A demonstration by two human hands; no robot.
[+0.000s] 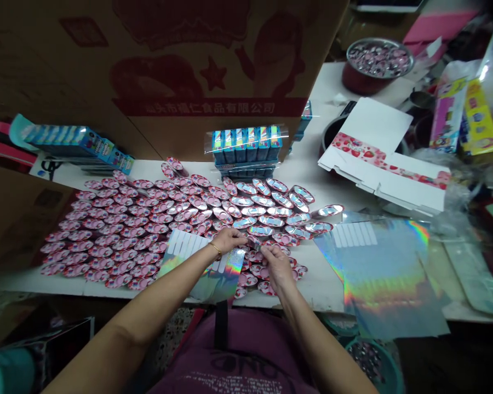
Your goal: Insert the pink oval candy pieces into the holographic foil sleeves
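My left hand (229, 241), with a gold bracelet on its wrist, has its fingers pinched together over the oval containers. Close to its right, my right hand (280, 266) is also pinched, its fingertips at a container top. What the fingers hold is too small to make out. Rows of pink oval containers (115, 235) stand packed on the table. Several toward the back right have shiny silver tops (267, 210). A holographic sticker sheet (225, 282) lies on the containers, partly hidden under my left forearm.
More holographic sheets (386, 273) lie at the right. Behind the containers stand blue boxes in clear wrap (246, 150), more blue boxes (82, 143) and a big cardboard carton (156, 65). A white strawberry-print box (390, 164) and a full metal bowl (373, 65) are back right.
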